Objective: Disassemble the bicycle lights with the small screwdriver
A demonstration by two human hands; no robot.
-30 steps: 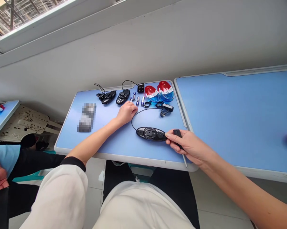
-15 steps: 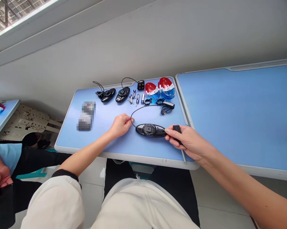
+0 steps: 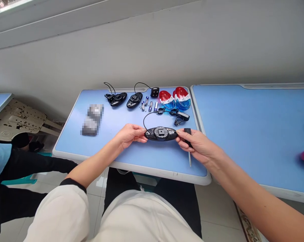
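Between my hands is a black oval base (image 3: 161,133) with a round ribbed disc in its middle. My left hand (image 3: 131,135) pinches its left end, and the thumb and finger of my right hand (image 3: 196,143) grip its right end. Tucked in my right palm is a screwdriver (image 3: 188,134), its black handle up and its metal shaft pointing down. A thin black cable runs from the base to a small black control piece (image 3: 180,116) behind it. Red and blue plastic covers (image 3: 182,98) stand at the table's back right corner.
Two more black bases (image 3: 118,99) with cables lie along the back of the blue table (image 3: 116,117). Several batteries (image 3: 150,106) sit near the covers. A blurred-out item (image 3: 92,120) is at the left. A person's dark-trousered leg (image 3: 35,164) shows at far left.
My left hand has moved right and taken hold of the base's left end. My right hand keeps its grip on the other end and the screwdriver. The camera view has shifted slightly.
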